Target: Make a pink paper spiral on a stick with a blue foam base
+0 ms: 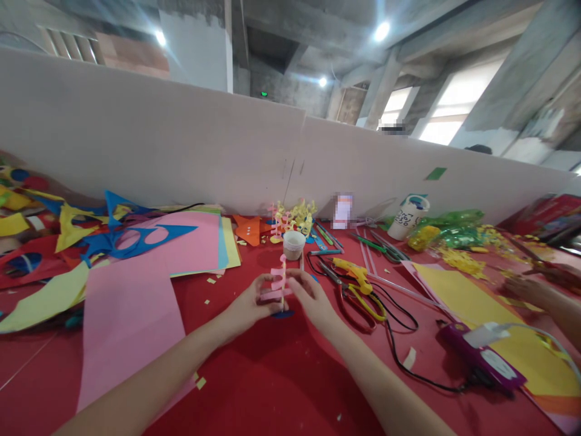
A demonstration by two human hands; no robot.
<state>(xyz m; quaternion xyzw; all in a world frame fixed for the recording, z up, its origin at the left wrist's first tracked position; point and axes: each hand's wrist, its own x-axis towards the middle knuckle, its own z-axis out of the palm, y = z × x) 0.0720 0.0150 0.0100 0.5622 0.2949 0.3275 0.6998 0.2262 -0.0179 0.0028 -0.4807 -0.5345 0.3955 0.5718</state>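
A thin upright stick with small pink paper strips (280,280) stands between my two hands at the table's middle. My left hand (249,306) pinches the pink strips from the left. My right hand (313,301) grips the same piece from the right. A small white cup (293,244) stands just beyond the stick, with a cluster of yellow and pink paper curls (295,217) behind it.
Pink paper sheets (131,315) and cut coloured scraps lie on the left of the red table (272,375). Scissors (354,293), a yellow glue gun (351,271), a purple glue gun (481,357) with cable and yellow paper (458,290) lie right. Another person's hand (531,290) is far right.
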